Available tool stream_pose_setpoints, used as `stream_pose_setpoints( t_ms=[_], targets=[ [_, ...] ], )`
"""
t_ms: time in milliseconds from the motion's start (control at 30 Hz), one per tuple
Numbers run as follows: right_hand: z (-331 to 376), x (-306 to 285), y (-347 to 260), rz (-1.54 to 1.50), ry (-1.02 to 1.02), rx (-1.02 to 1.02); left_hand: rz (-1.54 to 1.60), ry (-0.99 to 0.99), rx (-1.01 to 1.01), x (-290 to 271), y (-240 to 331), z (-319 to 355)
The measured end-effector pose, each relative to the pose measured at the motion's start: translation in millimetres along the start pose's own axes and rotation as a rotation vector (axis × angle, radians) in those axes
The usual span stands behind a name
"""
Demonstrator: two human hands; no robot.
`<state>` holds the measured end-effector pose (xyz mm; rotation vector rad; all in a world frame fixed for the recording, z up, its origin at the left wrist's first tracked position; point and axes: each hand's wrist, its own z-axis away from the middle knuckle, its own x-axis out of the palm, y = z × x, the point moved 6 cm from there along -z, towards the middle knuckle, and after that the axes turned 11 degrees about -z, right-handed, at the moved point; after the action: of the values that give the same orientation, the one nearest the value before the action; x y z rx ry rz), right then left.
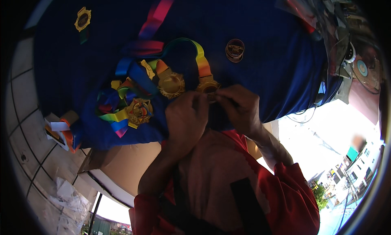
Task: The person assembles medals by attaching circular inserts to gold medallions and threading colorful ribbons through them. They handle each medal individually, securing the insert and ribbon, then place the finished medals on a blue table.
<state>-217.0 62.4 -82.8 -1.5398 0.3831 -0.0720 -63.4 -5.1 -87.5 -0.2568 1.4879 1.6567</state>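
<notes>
Both hands meet at a gold medal [207, 82] whose rainbow ribbon [201, 58] curves up and away to the left. My left hand [187, 117] is closed at the medal's lower left edge. My right hand [242, 106] pinches its right edge, where a dark round disc shows on the medal's face. The fingertips partly cover the disc, so whether it is fixed or loose I cannot tell. Just left of the hands lies another gold medal [171, 85] with a plain centre. A short stack of dark round discs [235, 50] rests beyond my right hand.
Dark blue cloth [277, 60] covers the table. A decorated medal [139, 112] lies among tangled ribbons [138, 78] on the left; a lone medal [83, 19] sits far left. Clear plastic bags [303, 11] crowd the far right. A cardboard box [126, 165] stands below the near edge.
</notes>
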Motion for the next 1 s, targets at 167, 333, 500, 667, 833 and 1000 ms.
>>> stream_pose_setpoints(
  t_ms=[167,333,500,667,833,1000],
  targets=[
    [-0.9,1.2,1.1,0.014,0.009,0.003,-0.030,-0.024,-0.016,0.8,-2.1,-2.7],
    [-1.3,3.9,0.6,0.064,0.009,0.008,-0.065,-0.020,-0.001,-0.8,-1.3,-5.2],
    [-2.8,3.9,0.3,0.090,-0.006,0.030,-0.080,-0.026,-0.037,-0.3,-2.2,-6.4],
    [-4.1,4.7,1.3,0.084,-0.007,0.057,-0.099,-0.051,-0.036,0.1,-3.0,-7.4],
    [-4.3,4.4,1.5,0.080,0.001,0.069,-0.103,-0.058,-0.043,0.3,-4.4,-7.4],
    [-4.7,4.5,2.3,0.085,-0.006,0.081,-0.089,-0.050,-0.040,0.4,-4.3,-7.1]
  ],
)
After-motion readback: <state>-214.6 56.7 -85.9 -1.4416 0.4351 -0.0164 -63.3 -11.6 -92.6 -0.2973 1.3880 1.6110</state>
